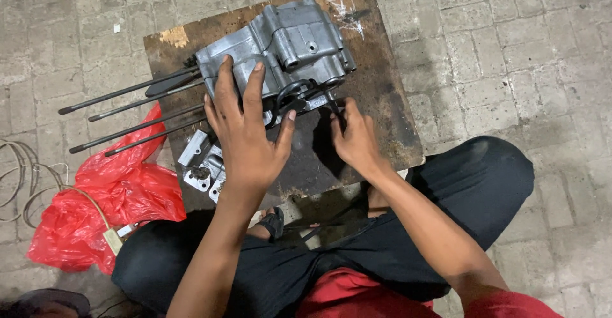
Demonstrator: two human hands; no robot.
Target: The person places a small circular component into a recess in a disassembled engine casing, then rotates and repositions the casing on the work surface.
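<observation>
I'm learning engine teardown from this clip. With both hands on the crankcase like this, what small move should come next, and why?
Probably keep the left hand pressing the grey crankcase flat on the wooden board while the right hand works the dark part at its lower edge. The case sits loose on the board, its long studs overhanging, so it could shift.

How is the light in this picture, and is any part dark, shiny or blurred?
Head view: light is dim and uneven; the engine casing shows soft glare on its grey metal. The left hand and right hand cast dark shadows onto the wooden board. The black trousers lose detail. Focus looks sharp at the centre.
</observation>
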